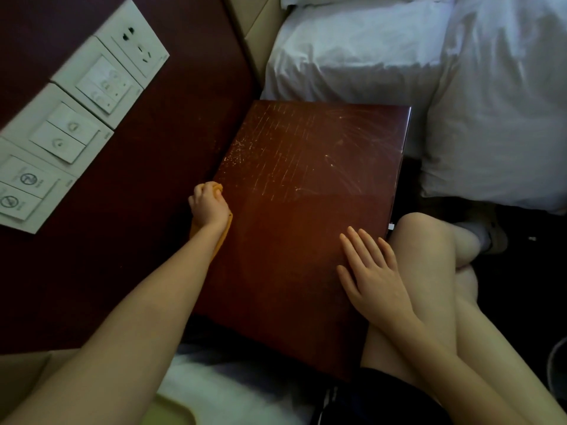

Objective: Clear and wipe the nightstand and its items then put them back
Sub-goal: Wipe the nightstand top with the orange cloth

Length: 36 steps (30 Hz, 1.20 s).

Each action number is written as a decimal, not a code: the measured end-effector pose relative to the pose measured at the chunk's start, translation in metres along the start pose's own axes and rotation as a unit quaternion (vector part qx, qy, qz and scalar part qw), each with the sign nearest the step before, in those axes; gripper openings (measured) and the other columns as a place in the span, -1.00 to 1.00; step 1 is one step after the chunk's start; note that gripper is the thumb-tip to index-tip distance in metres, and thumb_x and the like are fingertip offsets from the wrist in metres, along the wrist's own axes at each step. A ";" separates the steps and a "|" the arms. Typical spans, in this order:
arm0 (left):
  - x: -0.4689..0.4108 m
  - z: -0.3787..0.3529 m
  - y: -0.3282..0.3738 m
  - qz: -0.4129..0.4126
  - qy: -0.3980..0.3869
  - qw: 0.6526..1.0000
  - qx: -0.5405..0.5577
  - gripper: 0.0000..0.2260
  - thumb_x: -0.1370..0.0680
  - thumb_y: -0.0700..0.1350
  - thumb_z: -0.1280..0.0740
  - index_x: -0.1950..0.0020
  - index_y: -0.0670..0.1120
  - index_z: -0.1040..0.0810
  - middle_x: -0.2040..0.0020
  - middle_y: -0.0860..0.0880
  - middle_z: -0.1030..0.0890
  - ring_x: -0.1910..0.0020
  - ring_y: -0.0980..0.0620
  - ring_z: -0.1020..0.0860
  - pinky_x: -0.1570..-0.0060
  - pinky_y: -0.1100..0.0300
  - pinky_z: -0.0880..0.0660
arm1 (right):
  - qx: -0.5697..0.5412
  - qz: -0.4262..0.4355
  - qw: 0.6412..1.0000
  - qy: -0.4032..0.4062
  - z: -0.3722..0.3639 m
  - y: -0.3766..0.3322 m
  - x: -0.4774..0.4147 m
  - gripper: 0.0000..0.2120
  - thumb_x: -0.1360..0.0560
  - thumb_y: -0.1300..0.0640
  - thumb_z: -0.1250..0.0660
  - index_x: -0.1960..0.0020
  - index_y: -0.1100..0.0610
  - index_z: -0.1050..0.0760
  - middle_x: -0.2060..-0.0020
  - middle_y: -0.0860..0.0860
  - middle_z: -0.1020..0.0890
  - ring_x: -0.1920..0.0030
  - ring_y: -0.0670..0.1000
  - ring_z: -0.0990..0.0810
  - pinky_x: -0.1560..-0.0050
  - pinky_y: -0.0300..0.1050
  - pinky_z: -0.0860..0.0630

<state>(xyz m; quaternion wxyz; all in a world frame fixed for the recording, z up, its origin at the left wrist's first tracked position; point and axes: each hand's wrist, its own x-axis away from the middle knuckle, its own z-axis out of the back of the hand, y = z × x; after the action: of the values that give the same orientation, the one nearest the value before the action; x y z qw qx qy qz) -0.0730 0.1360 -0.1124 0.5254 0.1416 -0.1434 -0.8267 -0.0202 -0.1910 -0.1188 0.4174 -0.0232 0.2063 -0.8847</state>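
Observation:
The nightstand (306, 185) fills the middle of the view; its dark red-brown top is bare and scratched toward the far end. My left hand (208, 207) grips an orange cloth (225, 230) at the top's left edge, next to the wall panel. The cloth is mostly hidden under my hand and wrist. My right hand (372, 271) lies flat on the top near its right edge, fingers straight and spread.
A dark wall panel on the left carries a row of white switch plates (76, 127) and a socket (138, 46). A bed with white bedding (429, 72) lies beyond and to the right. My bare knee (429, 240) is beside the nightstand's right edge.

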 end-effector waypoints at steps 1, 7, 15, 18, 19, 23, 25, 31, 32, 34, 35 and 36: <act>0.004 -0.001 0.001 -0.030 -0.009 0.999 0.007 -0.75 -0.61 -0.15 -0.12 -0.24 -0.09 -0.48 -0.32 -0.07 -0.39 -0.25 -0.09 -0.33 -0.20 0.10 -0.31 | 0.000 0.002 1.000 0.000 0.000 0.000 0.000 -0.49 -0.54 -0.03 -0.03 -0.37 0.21 -0.38 -0.35 0.13 -0.42 -0.38 0.15 -0.35 -0.36 0.06 -0.10; 0.028 0.002 -0.022 -0.228 -0.078 0.970 -0.005 -0.78 -0.58 -0.18 -0.20 -0.20 -0.12 -0.51 -0.24 -0.08 -0.45 -0.20 -0.08 -0.37 -0.13 0.18 -0.27 | -0.003 -0.002 1.000 0.003 0.000 0.001 0.000 -0.50 -0.54 -0.03 -0.03 -0.36 0.21 -0.39 -0.34 0.13 -0.44 -0.36 0.15 -0.37 -0.36 0.06 -0.12; 0.003 0.001 -0.003 0.034 0.012 0.999 0.001 -0.76 -0.62 -0.15 -0.11 -0.22 -0.09 -0.46 -0.32 -0.07 -0.38 -0.27 -0.10 -0.33 -0.20 0.06 -0.33 | 0.003 0.002 1.000 -0.009 -0.002 0.004 0.003 -0.49 -0.54 -0.04 -0.03 -0.37 0.21 -0.37 -0.35 0.13 -0.42 -0.39 0.14 -0.33 -0.38 0.04 -0.08; 0.003 -0.004 0.012 0.054 0.014 0.998 0.000 -0.76 -0.62 -0.15 -0.10 -0.23 -0.10 -0.46 -0.33 -0.08 -0.37 -0.27 -0.11 -0.33 -0.22 0.02 -0.36 | 0.004 0.003 1.000 -0.010 -0.003 0.003 0.001 -0.49 -0.54 -0.04 -0.02 -0.37 0.21 -0.38 -0.35 0.13 -0.42 -0.38 0.14 -0.34 -0.37 0.04 -0.08; 0.004 -0.005 0.014 0.039 0.010 0.999 0.005 -0.76 -0.61 -0.16 -0.11 -0.23 -0.09 -0.47 -0.33 -0.07 -0.37 -0.26 -0.10 -0.33 -0.22 0.03 -0.36 | 0.004 0.004 1.000 -0.009 -0.003 0.003 0.001 -0.49 -0.54 -0.05 -0.02 -0.37 0.20 -0.38 -0.35 0.13 -0.42 -0.38 0.14 -0.34 -0.37 0.04 -0.08; 0.022 -0.006 0.006 -0.101 -0.027 0.994 0.021 -0.77 -0.60 -0.16 -0.14 -0.19 -0.09 -0.51 -0.28 -0.06 -0.42 -0.23 -0.06 -0.34 -0.15 0.18 -0.28 | 0.002 0.005 1.000 -0.010 -0.003 0.003 0.000 -0.49 -0.54 -0.05 -0.02 -0.37 0.20 -0.38 -0.35 0.12 -0.42 -0.38 0.14 -0.34 -0.37 0.04 -0.08; 0.028 -0.003 -0.005 -0.175 -0.060 0.983 0.014 -0.77 -0.59 -0.16 -0.17 -0.19 -0.10 -0.52 -0.27 -0.07 -0.43 -0.24 -0.06 -0.34 -0.17 0.18 -0.26 | 0.002 0.006 1.000 -0.010 -0.003 0.003 0.000 -0.48 -0.54 -0.06 -0.02 -0.38 0.20 -0.37 -0.35 0.12 -0.42 -0.38 0.13 -0.34 -0.37 0.04 -0.08; 0.020 0.005 -0.025 -0.149 -0.045 0.988 -0.003 -0.77 -0.59 -0.15 -0.17 -0.20 -0.11 -0.51 -0.27 -0.08 -0.43 -0.23 -0.07 -0.36 -0.17 0.15 -0.29 | -0.005 0.002 1.000 -0.012 -0.002 0.004 0.003 -0.48 -0.54 -0.06 -0.02 -0.37 0.19 -0.37 -0.36 0.12 -0.41 -0.39 0.13 -0.32 -0.37 0.05 -0.07; 0.019 0.002 -0.020 -0.103 -0.023 0.994 0.000 -0.77 -0.60 -0.15 -0.15 -0.20 -0.11 -0.50 -0.28 -0.08 -0.42 -0.23 -0.08 -0.35 -0.17 0.13 -0.30 | -0.004 0.002 1.000 -0.013 -0.003 0.004 0.003 -0.48 -0.54 -0.06 -0.02 -0.37 0.20 -0.37 -0.36 0.12 -0.41 -0.39 0.13 -0.32 -0.38 0.04 -0.07; 0.017 -0.003 -0.006 -0.041 0.010 0.999 0.004 -0.76 -0.61 -0.15 -0.12 -0.21 -0.11 -0.49 -0.29 -0.09 -0.41 -0.24 -0.09 -0.34 -0.18 0.11 -0.31 | -0.003 0.002 1.000 -0.012 -0.003 0.003 0.003 -0.48 -0.54 -0.06 -0.02 -0.37 0.20 -0.37 -0.36 0.12 -0.41 -0.39 0.14 -0.33 -0.38 0.04 -0.06; 0.017 -0.005 0.001 -0.032 0.016 0.999 0.004 -0.76 -0.61 -0.16 -0.12 -0.21 -0.11 -0.49 -0.29 -0.09 -0.40 -0.24 -0.09 -0.34 -0.18 0.11 -0.31 | -0.001 0.002 1.000 -0.012 -0.002 0.003 0.002 -0.48 -0.54 -0.06 -0.02 -0.37 0.20 -0.37 -0.36 0.12 -0.41 -0.39 0.14 -0.33 -0.37 0.03 -0.06; 0.015 -0.007 0.006 -0.032 0.015 0.999 0.005 -0.76 -0.61 -0.16 -0.11 -0.21 -0.11 -0.49 -0.29 -0.09 -0.40 -0.24 -0.09 -0.34 -0.17 0.12 -0.31 | 0.000 0.003 1.000 -0.012 -0.002 0.003 0.002 -0.48 -0.54 -0.06 -0.02 -0.37 0.20 -0.38 -0.35 0.13 -0.41 -0.39 0.14 -0.33 -0.37 0.03 -0.06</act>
<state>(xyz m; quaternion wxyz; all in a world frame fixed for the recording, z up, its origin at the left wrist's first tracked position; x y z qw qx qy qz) -0.0714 0.1190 -0.1176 0.5001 0.1613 -0.1345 -0.8401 -0.0198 -0.1938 -0.1222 0.4222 -0.0329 0.2014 -0.8832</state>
